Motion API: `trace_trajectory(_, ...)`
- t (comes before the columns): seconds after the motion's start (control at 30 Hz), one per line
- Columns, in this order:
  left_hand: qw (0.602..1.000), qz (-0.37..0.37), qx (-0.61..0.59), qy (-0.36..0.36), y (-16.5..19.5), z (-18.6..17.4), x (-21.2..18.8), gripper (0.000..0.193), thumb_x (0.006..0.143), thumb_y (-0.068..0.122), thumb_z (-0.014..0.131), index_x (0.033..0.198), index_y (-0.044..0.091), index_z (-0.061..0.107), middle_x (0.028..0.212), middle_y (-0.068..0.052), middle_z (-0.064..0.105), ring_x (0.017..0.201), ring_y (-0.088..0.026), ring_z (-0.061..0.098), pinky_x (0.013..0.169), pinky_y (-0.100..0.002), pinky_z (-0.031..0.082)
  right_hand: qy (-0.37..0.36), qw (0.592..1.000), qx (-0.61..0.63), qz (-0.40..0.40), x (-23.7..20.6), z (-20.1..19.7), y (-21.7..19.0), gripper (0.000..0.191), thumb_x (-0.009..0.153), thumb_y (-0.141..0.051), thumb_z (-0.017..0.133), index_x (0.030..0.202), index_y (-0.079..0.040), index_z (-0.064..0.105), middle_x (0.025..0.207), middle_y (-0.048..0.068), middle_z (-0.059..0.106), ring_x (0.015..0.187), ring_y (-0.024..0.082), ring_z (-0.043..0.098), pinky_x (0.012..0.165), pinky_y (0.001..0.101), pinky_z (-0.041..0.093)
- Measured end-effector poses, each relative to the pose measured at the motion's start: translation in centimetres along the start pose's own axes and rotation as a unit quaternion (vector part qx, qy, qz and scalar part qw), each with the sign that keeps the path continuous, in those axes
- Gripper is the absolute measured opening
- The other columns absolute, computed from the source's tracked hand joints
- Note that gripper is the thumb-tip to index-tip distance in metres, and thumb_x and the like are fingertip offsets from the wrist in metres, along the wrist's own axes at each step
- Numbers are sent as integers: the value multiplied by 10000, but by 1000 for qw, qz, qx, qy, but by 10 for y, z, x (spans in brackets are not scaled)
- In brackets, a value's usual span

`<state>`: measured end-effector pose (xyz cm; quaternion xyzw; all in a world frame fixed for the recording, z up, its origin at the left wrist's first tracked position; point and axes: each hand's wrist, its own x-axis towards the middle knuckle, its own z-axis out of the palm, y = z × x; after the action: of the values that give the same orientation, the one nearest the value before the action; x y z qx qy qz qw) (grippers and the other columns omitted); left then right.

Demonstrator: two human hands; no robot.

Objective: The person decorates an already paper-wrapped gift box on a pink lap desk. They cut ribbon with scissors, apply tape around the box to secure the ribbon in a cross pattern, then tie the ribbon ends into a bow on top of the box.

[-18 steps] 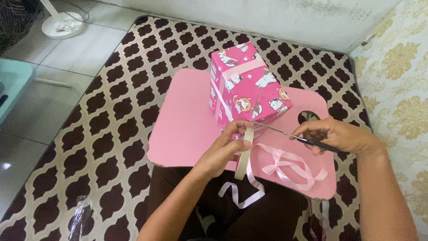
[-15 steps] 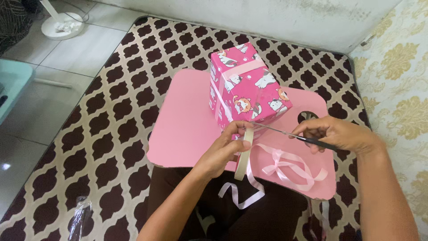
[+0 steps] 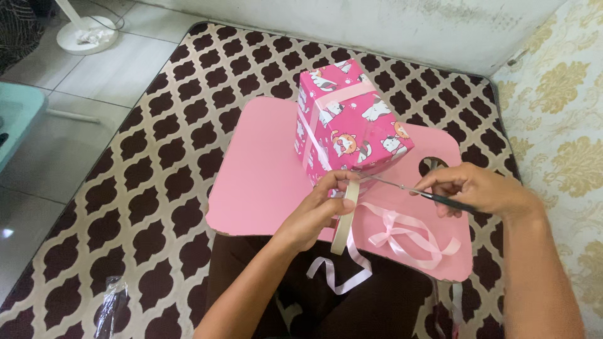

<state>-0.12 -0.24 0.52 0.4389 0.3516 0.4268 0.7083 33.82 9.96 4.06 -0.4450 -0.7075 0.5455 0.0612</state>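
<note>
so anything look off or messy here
Mostly tidy. The pink ribbon lies in loose loops on the pink lap table, one tail hanging over the near edge, and the gift box sits skewed to it.

1. The box is showing hot pink wrap printed with white, grey and orange cats – a pale pink band is crossing it.
2. The table is lying plain pink under it.
3. The ribbon is looping pale pink, nearly matching the table.
4. The tape is showing cream.
5. The scissors are gleaming silver at the blades, turning dark at the handles.
6. The mat is running a dark brown lattice pattern on cream.
7. The fabric is carrying gold floral damask on cream.
8. The floor is lying in pale grey tiles – a white stand is sitting on it.
</note>
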Motion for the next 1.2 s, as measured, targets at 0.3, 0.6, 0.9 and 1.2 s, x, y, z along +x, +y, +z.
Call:
trace_trajectory(0.3,1000,24,-8,-12,1,-4,-10,629,797,283,627,1394,140,492,1268,-81,462,1070,-231,588,879,-435,543,440,895,68,3,1,35,143,447,992,33,488,1325,-155,718,996,88,740,851,143,692,766,296,542)
trace_trajectory(0.6,1000,28,-1,-3,7,-2,-10,616,810,273,620,1395,135,488,1250,-64,442,1099,-217,579,874,-445,554,421,829,-343,137,51,62,224,319,807,-195,755,1122,-148,745,968,169,716,928,409,680,783,517,541)
trace_trajectory(0.9,1000,14,6,8,8,-10,-11,622,784,259,618,1384,149,497,1243,-58,432,1020,-206,553,833,-409,526,573,742,-181,-298,61,101,19,255,1027,-271,735,1186,-73,751,1174,105,712,1051,235,682,907,340,567)
trace_trajectory(1.2,999,49,16,8,1,-18,-15,626,785,260,642,1382,119,513,1234,-29,498,856,-92,521,738,-272,437,546,710,-280,-347,73,140,-91,310,821,-340,888,983,-112,754,1131,45,648,1185,260,583,1034,451,385)
